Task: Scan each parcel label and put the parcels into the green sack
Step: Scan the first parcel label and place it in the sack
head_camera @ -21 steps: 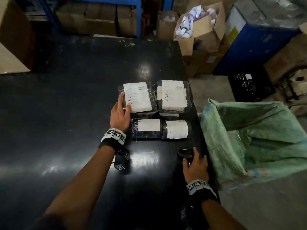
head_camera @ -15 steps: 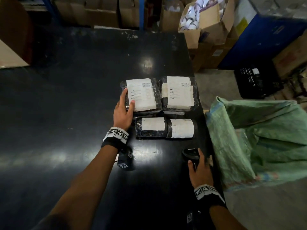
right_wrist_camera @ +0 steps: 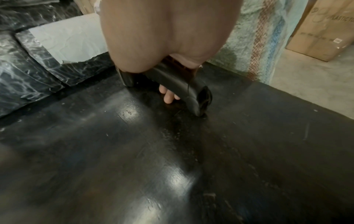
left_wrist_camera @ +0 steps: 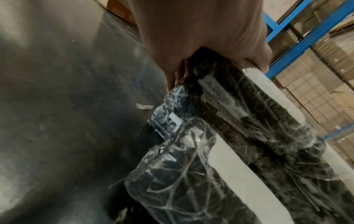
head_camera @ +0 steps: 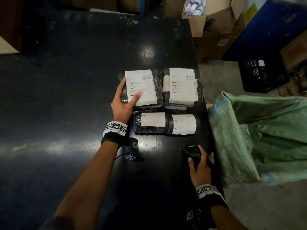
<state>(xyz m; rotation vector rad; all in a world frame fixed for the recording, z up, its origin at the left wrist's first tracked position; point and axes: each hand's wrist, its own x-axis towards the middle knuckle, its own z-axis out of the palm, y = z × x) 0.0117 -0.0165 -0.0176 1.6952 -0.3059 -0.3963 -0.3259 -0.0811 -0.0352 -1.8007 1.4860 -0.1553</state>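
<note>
Your left hand has now closed its thumb over the far-left parcel, your right hand grips the scanner by the tabletop's right edge, so scanning can begin.

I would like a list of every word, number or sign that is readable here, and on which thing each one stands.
"PLASTIC": partly cut off, on the cardboard box in the right wrist view.
Far left parcel label: barcodes and print, too small to read.
Far right parcel label: the same.
Near parcel labels: too faint.
Wrist bands: square black-and-white codes, no words.
</note>
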